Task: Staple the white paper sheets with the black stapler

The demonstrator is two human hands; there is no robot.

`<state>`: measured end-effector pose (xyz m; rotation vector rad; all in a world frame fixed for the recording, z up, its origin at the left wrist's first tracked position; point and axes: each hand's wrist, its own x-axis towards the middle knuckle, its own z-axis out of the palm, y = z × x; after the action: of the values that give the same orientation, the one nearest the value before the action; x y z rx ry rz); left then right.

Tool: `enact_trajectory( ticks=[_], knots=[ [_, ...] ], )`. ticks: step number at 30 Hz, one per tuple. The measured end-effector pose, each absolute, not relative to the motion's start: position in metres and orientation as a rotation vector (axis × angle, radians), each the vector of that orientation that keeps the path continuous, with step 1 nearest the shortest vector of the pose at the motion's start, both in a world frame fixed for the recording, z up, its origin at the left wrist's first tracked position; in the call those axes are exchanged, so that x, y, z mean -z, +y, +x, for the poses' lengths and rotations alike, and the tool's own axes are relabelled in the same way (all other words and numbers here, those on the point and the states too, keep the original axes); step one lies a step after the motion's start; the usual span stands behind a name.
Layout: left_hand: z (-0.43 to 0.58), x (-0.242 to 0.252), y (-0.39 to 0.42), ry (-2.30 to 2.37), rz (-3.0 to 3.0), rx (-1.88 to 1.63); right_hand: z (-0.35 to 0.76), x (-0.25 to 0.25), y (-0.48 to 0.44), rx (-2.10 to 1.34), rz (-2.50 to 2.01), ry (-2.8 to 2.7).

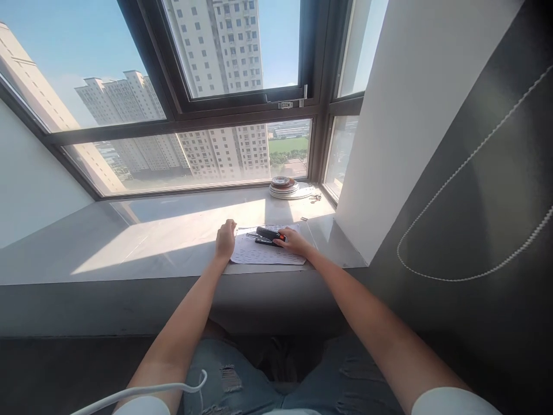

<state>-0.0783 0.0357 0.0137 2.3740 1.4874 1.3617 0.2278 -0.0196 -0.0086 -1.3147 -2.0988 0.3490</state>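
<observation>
Printed paper [259,253] lies on the window sill near its front edge. On it rests a black stapler [268,235] with a red-orange mark, its jaws parted toward the left. My right hand [294,239] grips the stapler's right end. At the paper's upper left edge is my left hand [225,237], fingers closed together; what they hold, if anything, is too small to tell. Thin dark lines show just left of the stapler, too small to make out.
Stacked plates [288,189] stand at the back right corner of the sill [164,230], with small metal items [316,197] beside them. A beaded cord [458,280] hangs at the right. A white cable [142,391] crosses the lower left.
</observation>
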Motion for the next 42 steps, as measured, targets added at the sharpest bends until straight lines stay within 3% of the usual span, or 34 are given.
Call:
enact_trajectory(
  ticks=[5, 13, 27, 35, 42],
  knots=[
    [-0.063, -0.016, 0.032, 1.346, 2.136, -1.398, 0.228, 0.012, -0.017, -0.328, -1.309, -2.095],
    [-0.052, -0.005, 0.028, 1.078, 2.356, -1.282, 0.228, 0.006, -0.023, -0.376, -1.293, -2.075],
    [-0.054, 0.0, 0.033, 1.094, 2.244, -1.231, 0.23, 0.003, -0.027, -0.393, -1.314, -2.065],
    [-0.052, 0.008, 0.042, 1.134, 2.273, -0.947, 0.231, 0.006, -0.022, -0.423, -1.299, -2.068],
    [-0.053, 0.012, 0.05, 1.097, 2.21, -0.922, 0.231, 0.009, -0.019, -0.401, -1.296, -2.065]
  ],
)
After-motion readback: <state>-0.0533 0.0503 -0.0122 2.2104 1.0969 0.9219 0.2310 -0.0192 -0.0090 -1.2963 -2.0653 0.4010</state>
